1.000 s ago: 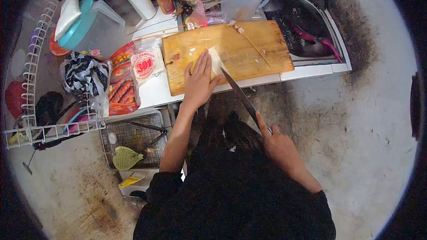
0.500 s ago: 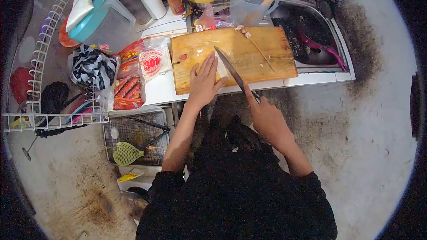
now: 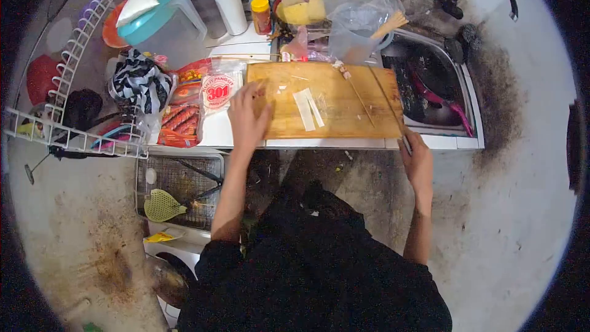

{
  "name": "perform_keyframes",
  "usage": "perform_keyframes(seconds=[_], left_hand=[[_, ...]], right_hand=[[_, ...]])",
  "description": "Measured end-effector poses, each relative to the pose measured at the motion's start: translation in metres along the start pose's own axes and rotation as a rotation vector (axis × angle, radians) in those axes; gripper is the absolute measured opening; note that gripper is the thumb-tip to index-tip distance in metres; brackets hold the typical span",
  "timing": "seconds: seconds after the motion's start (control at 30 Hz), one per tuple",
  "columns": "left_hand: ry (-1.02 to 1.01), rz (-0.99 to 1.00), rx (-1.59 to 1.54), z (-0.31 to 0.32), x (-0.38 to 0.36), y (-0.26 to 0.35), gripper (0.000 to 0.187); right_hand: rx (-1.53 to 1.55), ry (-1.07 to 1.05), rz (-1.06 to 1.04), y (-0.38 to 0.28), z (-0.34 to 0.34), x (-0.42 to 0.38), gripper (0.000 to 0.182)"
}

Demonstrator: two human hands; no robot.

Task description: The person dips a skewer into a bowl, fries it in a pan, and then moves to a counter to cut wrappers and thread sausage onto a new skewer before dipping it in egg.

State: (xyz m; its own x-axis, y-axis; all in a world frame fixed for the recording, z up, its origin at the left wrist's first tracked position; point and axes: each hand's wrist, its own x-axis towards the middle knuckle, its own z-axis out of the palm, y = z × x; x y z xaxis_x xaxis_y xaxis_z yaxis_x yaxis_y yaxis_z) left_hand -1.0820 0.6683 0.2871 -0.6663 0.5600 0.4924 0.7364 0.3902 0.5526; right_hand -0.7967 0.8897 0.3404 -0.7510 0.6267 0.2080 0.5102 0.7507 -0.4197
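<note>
Pale wide strip (image 3: pixel 304 110) + narrower strip (image 3: pixel 317 110) to its R, both flat, v. close, approx. mid-frame on wooden board (image 3: pixel 276 126). Long thin dark knife (image 3: pixel 386 97), nearly edge-on, slanted at board's R side, handle twd lower R.

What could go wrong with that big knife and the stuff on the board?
The knife has its handle out past the board's front edge, so if the right hand let go, it might tip off and fall.
The skewer lies close to the blade, so a sideways swing could knock it away.
The pale strips lie loose with no hand on them, so a bump might shift them.
</note>
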Motion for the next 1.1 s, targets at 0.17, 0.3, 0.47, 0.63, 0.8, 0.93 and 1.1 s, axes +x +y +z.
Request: perform_keyframes(seconds=[0.17,0.3,0.47,0.63,0.8,0.93,1.1], left_hand=[[-0.04,-0.062,0.184,-0.001,0.014,-0.017,0.032],[-0.084,-0.045,0.243,0.004,0.019,-0.023,0.019],[-0.094,0.025,0.006,0.008,0.027,0.016,0.013],[-0.223,0.148,-0.013,0.038,0.016,0.048,0.011],[-0.223,0.26,0.014,0.05,0.007,0.042,0.014],[-0.218,0.294,0.041,0.046,0.004,0.048,0.015],[-0.249,0.319,0.039,0.045,0.005,0.045,0.014]], right_hand=[[-0.042,-0.047,-0.015,0.035,0.008,0.024,0.035],[-0.114,-0.111,-0.091,0.05,0.022,0.038,0.033],[-0.105,-0.087,-0.187,0.056,0.037,0.06,0.034],[-0.168,-0.08,-0.267,0.053,0.033,0.071,0.035],[-0.122,-0.025,-0.295,0.05,0.029,0.073,0.032],[-0.22,0.172,-0.316,0.045,0.034,0.077,0.029],[0.073,0.036,-0.5,-0.001,0.061,0.07,0.023]])
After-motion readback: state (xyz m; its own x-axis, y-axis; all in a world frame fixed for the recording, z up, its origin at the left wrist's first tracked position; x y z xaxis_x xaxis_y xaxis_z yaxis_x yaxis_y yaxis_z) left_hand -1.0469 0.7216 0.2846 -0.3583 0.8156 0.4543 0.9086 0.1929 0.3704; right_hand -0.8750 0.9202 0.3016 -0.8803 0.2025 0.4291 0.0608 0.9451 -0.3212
